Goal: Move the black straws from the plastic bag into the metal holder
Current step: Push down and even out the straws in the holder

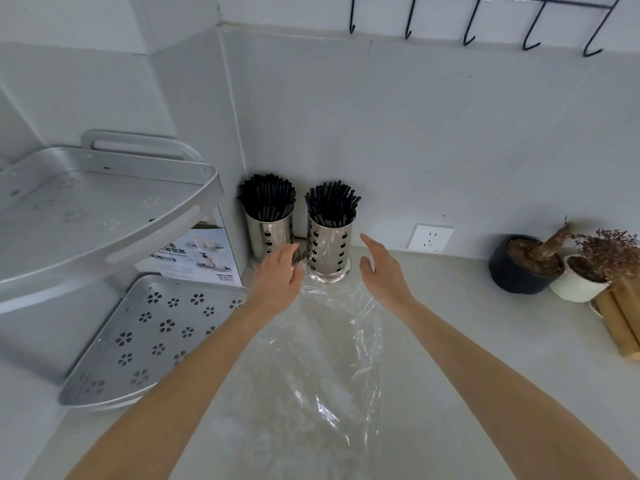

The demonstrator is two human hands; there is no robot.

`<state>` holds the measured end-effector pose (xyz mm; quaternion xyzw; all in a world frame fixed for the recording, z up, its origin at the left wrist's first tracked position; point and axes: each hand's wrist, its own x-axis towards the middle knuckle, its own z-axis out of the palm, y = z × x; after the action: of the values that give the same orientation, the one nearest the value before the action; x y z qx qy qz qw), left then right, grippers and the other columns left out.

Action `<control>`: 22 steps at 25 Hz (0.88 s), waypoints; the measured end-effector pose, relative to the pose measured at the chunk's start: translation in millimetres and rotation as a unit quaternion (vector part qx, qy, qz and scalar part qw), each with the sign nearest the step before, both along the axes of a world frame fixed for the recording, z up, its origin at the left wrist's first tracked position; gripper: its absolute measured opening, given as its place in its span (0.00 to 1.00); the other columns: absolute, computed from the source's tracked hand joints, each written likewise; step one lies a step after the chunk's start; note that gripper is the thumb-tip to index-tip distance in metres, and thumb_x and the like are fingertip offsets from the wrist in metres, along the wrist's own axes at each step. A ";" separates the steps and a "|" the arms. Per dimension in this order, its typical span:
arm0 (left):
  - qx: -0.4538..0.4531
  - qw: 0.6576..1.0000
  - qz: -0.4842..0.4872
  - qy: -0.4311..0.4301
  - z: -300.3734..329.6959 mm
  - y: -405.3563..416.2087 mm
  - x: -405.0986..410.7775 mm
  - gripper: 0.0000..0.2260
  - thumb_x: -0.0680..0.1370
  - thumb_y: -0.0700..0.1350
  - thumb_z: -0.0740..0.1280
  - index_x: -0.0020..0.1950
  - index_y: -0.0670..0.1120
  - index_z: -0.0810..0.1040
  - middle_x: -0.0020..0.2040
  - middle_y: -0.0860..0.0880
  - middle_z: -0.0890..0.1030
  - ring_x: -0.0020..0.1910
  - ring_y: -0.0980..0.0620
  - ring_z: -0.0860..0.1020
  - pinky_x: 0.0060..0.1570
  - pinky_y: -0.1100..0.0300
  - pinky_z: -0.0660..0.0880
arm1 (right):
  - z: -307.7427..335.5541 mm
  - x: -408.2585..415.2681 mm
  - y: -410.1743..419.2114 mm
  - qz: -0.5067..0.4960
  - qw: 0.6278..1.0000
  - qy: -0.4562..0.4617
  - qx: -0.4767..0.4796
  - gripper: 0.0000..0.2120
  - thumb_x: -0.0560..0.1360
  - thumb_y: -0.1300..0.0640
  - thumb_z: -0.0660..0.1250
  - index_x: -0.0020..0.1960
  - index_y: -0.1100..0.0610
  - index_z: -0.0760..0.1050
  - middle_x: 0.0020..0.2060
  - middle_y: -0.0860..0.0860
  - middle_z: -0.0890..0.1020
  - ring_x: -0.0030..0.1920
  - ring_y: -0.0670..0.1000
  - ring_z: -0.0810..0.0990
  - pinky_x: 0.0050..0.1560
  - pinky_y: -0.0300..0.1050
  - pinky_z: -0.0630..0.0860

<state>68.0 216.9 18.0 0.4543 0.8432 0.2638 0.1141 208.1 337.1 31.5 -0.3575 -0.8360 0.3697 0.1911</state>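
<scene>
Two perforated metal holders stand against the back wall, the left one (269,233) and the right one (329,249), each packed with upright black straws (331,202). A clear plastic bag (322,358) lies flat on the counter in front of them, with no straws visible inside; its far end reaches the right holder's base. My left hand (278,277) hovers at the bag's far end, just left of the right holder, fingers loosely curled with nothing clearly in them. My right hand (379,265) is held open to the right of that holder, holding nothing.
A grey two-tier corner rack (104,216) fills the left side, with a cardboard box (204,254) behind it. At the right stand a black pot (519,271) and a white pot (575,284) of dried plants, plus wooden blocks (620,320). Black hooks (530,26) hang on the wall.
</scene>
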 end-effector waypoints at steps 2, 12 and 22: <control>-0.041 0.999 0.023 -0.024 -10.6 -12.2 5.7 0.22 0.80 0.44 0.53 0.73 0.41 0.56 0.74 0.42 0.60 0.72 0.43 0.59 0.70 0.48 0.56 | -12.2 9.3 -6.1 -0.021 1.000 -0.007 -0.009 0.22 0.78 0.63 0.52 0.72 0.58 0.58 0.72 0.55 0.64 0.71 0.54 0.63 0.69 0.43 0.58; -0.157 0.983 0.034 -0.086 -71.4 -47.3 21.1 0.23 0.80 0.46 0.51 0.74 0.43 0.52 0.76 0.44 0.55 0.74 0.44 0.57 0.70 0.47 0.56 | -80.2 43.1 -21.6 -0.072 0.984 -0.146 -0.078 0.25 0.78 0.62 0.53 0.73 0.61 0.51 0.74 0.57 0.56 0.75 0.55 0.52 0.73 0.49 0.53; -0.047 0.991 0.122 -0.029 -76.9 -29.4 6.6 0.10 0.78 0.40 0.56 0.55 0.38 0.72 0.56 0.39 0.74 0.55 0.40 0.73 0.54 0.48 0.69 | -84.9 28.0 -1.4 -0.191 0.963 -0.060 -0.179 0.19 0.79 0.59 0.50 0.69 0.60 0.61 0.66 0.61 0.66 0.61 0.58 0.70 0.57 0.43 0.64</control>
<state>74.6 187.5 -58.9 0.3346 0.9001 0.2486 0.1267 236.1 335.7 -53.4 -0.5604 -0.6823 0.4478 0.1411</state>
